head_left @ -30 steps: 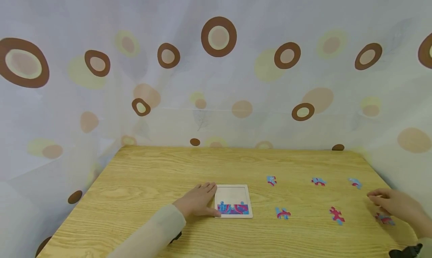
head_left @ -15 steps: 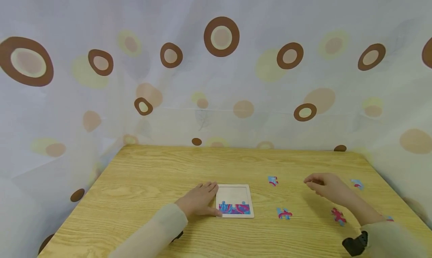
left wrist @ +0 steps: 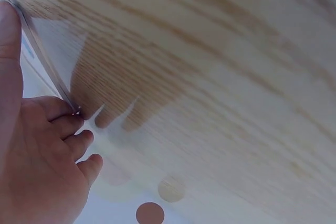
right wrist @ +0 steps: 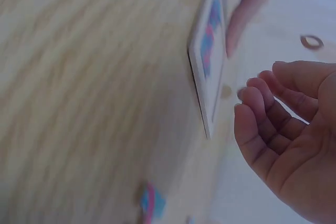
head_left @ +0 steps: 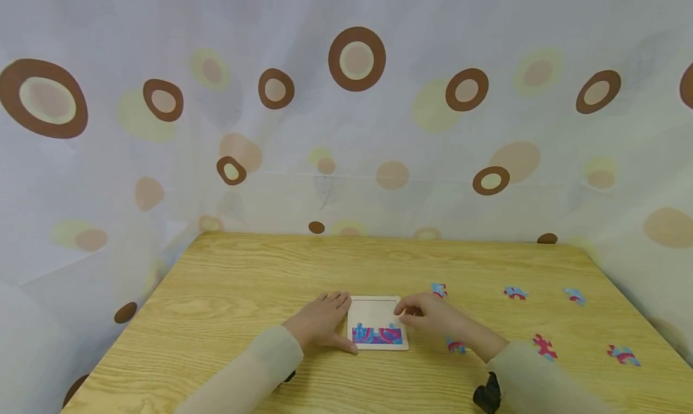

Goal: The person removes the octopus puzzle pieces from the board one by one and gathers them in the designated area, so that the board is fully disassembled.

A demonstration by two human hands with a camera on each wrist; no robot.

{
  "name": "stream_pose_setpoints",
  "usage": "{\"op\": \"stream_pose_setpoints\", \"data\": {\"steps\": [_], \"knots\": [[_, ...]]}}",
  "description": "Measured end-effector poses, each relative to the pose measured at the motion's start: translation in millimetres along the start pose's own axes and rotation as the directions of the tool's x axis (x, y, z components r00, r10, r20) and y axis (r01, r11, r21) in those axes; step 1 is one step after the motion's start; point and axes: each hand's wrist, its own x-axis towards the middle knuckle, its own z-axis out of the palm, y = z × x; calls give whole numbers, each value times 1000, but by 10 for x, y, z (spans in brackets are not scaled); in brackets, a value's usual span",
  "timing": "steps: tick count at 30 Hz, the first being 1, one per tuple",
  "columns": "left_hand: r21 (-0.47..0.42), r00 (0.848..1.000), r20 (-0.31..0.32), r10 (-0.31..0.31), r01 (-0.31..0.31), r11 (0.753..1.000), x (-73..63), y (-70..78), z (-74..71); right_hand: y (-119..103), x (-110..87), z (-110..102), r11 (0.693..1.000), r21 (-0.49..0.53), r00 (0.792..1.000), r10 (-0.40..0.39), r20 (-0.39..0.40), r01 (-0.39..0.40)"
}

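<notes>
Head camera faces forward and down; nearer wrist cameras share the flat white square tray (head_left: pixel 373 312), upper frame.

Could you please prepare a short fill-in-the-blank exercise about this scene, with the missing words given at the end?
1. On the yellowish wood-grain table, exactly ____ loose blue-and-pink jigsaw pieces lie outside the flat, square white puzzle tray.
2. From the person's viewpoint, all these loose pieces lie to the ____ of the tray.
3. The bare left hand touches the tray's ____ edge.
4. The bold rings printed on the pale curtain are ____ in colour.

Missing words: six; right; left; brown.
</notes>
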Motion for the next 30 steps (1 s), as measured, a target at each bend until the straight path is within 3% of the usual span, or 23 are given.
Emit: {"op": "stream_pose_setpoints", "data": {"steps": [6,13,30], "knots": [[-13,1000,-3,-6,6,1000,-3,14,-4,-91,232,280,1000,-10,998,-1,63,1],[-12,1000,-8,0,0,1000,14,-6,31,-123,395,422,996,-67,994,-56,95,62],[2,1000,-15,11,-11,1000,11,-14,44,-115,441,523,991,-123,994,-50,96,62]]}}
